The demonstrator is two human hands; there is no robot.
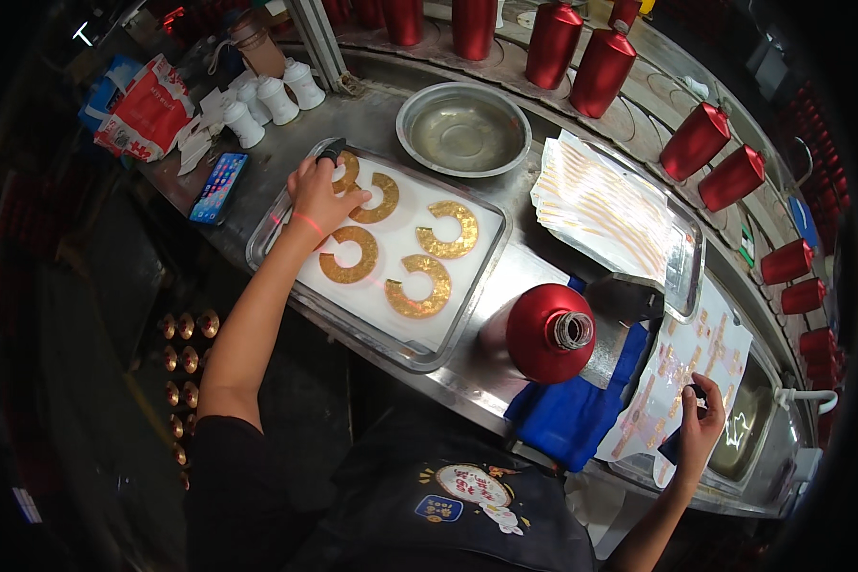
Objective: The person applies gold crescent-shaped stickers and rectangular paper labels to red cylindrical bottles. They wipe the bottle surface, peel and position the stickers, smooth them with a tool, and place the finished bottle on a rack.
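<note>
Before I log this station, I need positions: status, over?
Left hand at upper-left gold C-shaped label. Right hand over patterned sheet. Possible obstacle between them: uncapped red bottle.

phone (218, 189) (screen lit) | red-and-white bag (148, 110) | white containers (276, 101) | brown bottle (259, 50) | white pipe (801, 393)

The left forearm (248, 343) reaches forward, bare; the left hand (319, 197) is palm down, thumb spread from bent fingers, 1 fingertip darkly covered. The right forearm (656, 520) slants forward and outward; the right hand (702, 429) has bent fingers, its grip unclear.
</note>
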